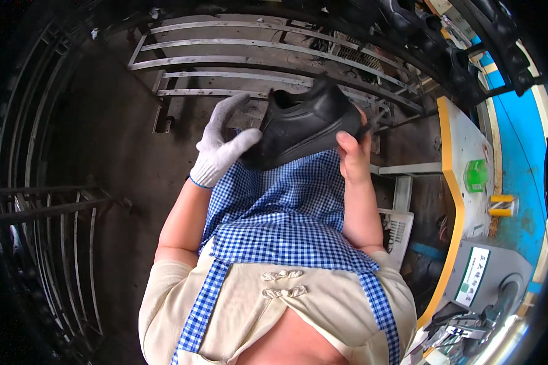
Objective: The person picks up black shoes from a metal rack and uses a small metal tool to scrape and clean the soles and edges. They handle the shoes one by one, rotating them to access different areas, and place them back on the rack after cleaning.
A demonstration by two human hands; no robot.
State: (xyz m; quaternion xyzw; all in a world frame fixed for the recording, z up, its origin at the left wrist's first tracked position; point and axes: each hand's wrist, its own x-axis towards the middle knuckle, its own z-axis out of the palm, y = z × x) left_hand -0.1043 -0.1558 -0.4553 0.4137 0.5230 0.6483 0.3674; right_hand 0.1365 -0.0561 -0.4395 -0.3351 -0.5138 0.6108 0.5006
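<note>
shoe (301,125) sole: hidden | right hand (354,159) fingers: behind shoe | rack (268,58) top: lost in dark

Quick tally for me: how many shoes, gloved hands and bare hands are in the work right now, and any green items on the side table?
Black shoe: 1, held between both hands
Gloved hand, the left hand in a white glove: 1
Bare hand, the right hand: 1
Green item on the white table: 1
Total: 4
</note>
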